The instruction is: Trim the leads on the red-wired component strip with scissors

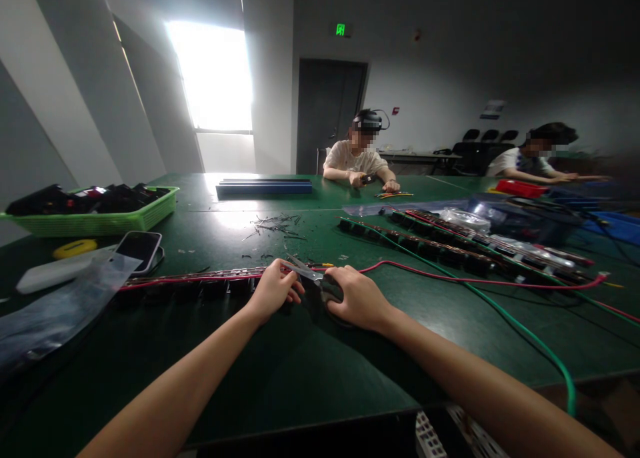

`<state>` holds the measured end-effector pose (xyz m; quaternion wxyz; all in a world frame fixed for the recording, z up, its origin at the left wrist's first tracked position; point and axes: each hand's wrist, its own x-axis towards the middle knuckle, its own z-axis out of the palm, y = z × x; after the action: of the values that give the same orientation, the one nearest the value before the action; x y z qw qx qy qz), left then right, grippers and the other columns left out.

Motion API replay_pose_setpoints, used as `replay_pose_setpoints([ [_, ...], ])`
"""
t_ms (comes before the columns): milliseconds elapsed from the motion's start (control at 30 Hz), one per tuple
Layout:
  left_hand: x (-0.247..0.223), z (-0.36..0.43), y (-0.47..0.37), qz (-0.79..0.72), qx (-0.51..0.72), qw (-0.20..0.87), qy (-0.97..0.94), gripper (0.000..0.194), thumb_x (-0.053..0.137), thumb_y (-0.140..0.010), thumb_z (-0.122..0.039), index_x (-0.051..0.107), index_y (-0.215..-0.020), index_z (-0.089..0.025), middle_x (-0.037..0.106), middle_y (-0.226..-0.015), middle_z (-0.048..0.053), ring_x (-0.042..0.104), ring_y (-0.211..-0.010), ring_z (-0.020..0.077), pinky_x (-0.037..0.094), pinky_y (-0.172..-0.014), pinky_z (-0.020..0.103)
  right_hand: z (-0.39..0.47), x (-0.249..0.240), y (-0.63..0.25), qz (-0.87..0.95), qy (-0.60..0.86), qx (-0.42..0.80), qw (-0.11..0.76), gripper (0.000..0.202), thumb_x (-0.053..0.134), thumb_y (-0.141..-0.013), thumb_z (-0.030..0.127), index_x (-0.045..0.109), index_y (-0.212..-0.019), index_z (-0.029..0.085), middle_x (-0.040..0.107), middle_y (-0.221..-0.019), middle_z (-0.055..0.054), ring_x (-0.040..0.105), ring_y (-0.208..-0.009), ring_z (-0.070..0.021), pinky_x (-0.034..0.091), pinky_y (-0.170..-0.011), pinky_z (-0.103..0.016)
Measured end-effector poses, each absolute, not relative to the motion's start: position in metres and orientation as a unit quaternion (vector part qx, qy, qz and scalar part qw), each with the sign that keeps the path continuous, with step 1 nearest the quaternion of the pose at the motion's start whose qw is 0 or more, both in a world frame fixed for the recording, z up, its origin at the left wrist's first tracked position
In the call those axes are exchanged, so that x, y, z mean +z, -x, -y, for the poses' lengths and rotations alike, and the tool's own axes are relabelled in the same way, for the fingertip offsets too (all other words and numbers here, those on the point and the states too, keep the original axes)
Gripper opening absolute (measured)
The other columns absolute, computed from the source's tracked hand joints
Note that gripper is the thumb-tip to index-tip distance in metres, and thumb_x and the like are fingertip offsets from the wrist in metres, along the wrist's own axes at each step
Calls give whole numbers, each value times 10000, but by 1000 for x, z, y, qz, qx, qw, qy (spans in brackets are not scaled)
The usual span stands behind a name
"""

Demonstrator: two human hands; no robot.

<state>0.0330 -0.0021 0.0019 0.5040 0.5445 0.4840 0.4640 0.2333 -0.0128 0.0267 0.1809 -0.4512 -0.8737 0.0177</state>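
Observation:
In the middle of the table, my right hand (pixel 357 299) is closed round the dark handles of a pair of scissors (pixel 309 272). The scissor blades point left, parted, towards my left hand. My left hand (pixel 275 289) has its fingers curled on the right end of a wired black strip (pixel 200 283), which carries a row of black blocks and red wires. What exactly lies between the blades is too small to make out. From this end a red wire (pixel 425 269) runs off to the right. Cut dark scraps (pixel 280 226) lie scattered just beyond my hands.
More wired strips (pixel 425 245) and a green cable (pixel 505 311) lie at right. At left are a green basket (pixel 100 223) of black parts, a phone (pixel 139 250) and a plastic bag (pixel 60 318). Blue bars (pixel 264 188) lie farther back. Two people sit across the table.

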Motion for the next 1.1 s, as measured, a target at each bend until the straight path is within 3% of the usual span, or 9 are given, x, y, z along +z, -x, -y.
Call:
replay_pose_setpoints([
  [1100, 2, 3, -33, -493, 455, 482, -563, 33, 427, -861, -168, 425, -894, -162, 646, -589, -5, 602, -411, 100, 397, -383, 151, 13, 28, -234, 877, 448, 12, 174, 440, 603, -731, 278, 560, -1151, 153, 644, -1078, -87, 550, -950, -224, 411, -820, -293],
])
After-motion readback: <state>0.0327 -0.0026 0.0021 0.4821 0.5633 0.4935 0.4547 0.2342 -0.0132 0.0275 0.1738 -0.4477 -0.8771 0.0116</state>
